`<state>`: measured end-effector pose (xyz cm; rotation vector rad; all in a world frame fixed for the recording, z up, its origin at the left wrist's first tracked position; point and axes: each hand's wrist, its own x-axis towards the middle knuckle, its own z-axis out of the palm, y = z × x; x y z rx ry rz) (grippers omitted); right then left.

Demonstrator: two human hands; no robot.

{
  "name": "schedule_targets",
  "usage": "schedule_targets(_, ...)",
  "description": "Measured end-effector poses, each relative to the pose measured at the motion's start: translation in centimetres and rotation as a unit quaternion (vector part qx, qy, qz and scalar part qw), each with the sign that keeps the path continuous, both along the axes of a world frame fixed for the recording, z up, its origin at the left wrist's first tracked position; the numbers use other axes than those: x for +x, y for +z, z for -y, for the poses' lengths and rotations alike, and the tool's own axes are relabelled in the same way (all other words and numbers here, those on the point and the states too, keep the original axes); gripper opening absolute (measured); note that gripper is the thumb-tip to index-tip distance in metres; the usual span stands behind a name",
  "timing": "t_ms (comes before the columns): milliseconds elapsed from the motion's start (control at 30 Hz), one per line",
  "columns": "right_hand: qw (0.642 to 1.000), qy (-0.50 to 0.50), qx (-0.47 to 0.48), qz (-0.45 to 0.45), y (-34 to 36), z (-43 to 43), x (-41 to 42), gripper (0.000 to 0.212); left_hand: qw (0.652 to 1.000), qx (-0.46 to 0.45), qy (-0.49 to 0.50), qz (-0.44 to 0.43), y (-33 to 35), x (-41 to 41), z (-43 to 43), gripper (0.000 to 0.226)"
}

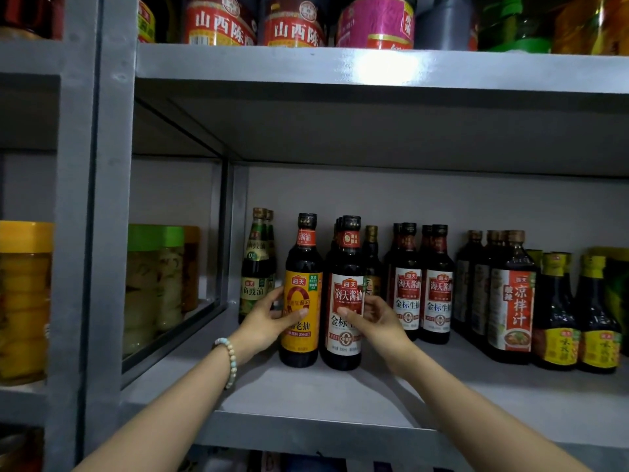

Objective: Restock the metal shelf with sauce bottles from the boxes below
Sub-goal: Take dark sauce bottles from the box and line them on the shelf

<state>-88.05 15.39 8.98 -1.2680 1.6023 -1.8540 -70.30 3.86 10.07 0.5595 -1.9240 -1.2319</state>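
Along the top of the view stand two big containers with red labels point(219, 27) point(294, 30) bearing white Chinese characters, then a pink-labelled container point(374, 20), a dark grey jug point(442, 22), a green-topped container point(514, 28) and, at the far right, a yellow-orange wrapped container point(589, 25), all cut off by the frame's upper edge. Lower down at the far left is a yellow-lidded jar point(25, 301) filled with orange-yellow pieces. Just right of it are green-lidded jars point(155, 284) of pale pickled contents, with an orange-lidded jar point(191, 267) behind them.
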Motion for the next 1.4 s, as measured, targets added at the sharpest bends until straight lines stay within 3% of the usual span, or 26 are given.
schedule_targets(333, 1.000, -0.011, -0.007, 0.002, -0.2, 0.1, 0.5, 0.055, 1.000, 0.006, 0.019, -0.025, -0.5, -0.2, -0.8, 0.068)
schedule_targets(467, 1.000, -0.027, -0.006, -0.008, -0.3, -0.1, 1.0, 0.059, 0.998, -0.002, 0.052, -0.042, -0.9, -0.3, -1.8, 0.066)
schedule_targets(700, 0.998, -0.021, 0.040, -0.042, 1.0, -4.0, 1.3, 0.075, 0.996, -0.036, 0.078, 0.013, -0.9, 1.3, -4.4, 0.075)
schedule_targets(867, 0.989, -0.075, 0.078, -0.103, 1.3, -10.0, -0.2, 0.070, 0.988, -0.111, 0.095, 0.050, -1.1, 2.3, -8.5, 0.068)
schedule_targets(1167, 0.945, -0.147, 0.176, -0.233, 0.1, -26.2, -4.2, 0.077, 0.945, -0.278, 0.009, 0.172, -1.3, -2.2, -22.0, 0.069)
schedule_targets(1400, 0.922, -0.193, 0.235, -0.241, -2.5, -43.0, -8.8, 0.077, 0.920, -0.347, -0.045, 0.176, -3.7, -8.5, -36.5, 0.070)
